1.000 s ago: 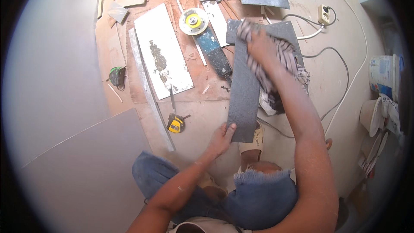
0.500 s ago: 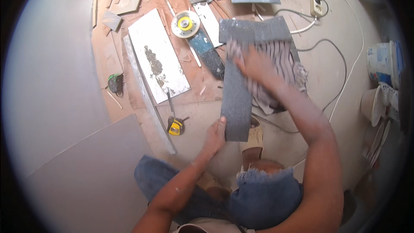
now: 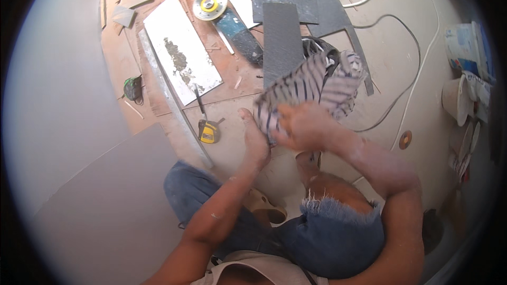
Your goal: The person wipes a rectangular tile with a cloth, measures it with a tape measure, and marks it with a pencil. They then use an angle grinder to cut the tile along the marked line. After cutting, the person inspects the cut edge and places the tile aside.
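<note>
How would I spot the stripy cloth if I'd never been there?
Find the long dark-grey slab near the middle, then follow it down toward the person's hands. Over its lower part is a rumpled cloth, with the person's right hand on it. Look for dark stripes on pale fabric: the slab beside it is plain grey.

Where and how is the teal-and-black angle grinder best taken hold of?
Probably grip the angle grinder by its black rear end, coming from the near side: its long body slants toward the person, with the round yellow-centred disc at the far end.
</note>
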### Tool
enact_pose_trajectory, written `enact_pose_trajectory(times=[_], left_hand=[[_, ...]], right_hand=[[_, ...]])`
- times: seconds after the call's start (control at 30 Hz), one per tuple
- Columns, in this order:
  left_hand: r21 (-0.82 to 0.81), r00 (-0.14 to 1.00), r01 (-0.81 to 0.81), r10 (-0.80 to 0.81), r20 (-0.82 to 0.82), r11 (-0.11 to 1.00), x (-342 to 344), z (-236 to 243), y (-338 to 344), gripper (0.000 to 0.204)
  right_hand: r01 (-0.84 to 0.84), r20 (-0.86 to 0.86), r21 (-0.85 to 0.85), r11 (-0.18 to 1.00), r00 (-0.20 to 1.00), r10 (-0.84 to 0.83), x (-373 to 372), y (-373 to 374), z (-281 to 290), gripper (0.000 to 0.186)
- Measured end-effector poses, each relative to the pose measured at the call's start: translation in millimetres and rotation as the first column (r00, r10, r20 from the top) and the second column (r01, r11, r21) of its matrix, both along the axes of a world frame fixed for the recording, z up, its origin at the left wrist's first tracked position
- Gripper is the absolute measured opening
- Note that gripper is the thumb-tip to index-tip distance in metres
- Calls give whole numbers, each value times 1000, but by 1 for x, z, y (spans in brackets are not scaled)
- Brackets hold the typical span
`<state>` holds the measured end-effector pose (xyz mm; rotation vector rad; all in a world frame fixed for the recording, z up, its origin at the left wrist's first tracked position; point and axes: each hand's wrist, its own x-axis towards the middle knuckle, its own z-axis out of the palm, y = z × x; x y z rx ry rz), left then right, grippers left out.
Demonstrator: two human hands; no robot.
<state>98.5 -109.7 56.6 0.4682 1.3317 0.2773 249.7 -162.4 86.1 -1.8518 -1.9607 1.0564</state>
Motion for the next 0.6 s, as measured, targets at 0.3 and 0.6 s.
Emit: enact_pose_trajectory(times=[0.3, 0.6], left_hand=[[221, 852, 515, -523, -27, 828, -13, -16, 6, 59], [216, 891, 445, -454, -8, 869, -15, -19, 9, 59]], right_hand=[[533, 76, -158, 831, 846, -528, 59, -113, 20, 41], [168, 222, -28, 985, 962, -157, 5, -43, -5, 45]])
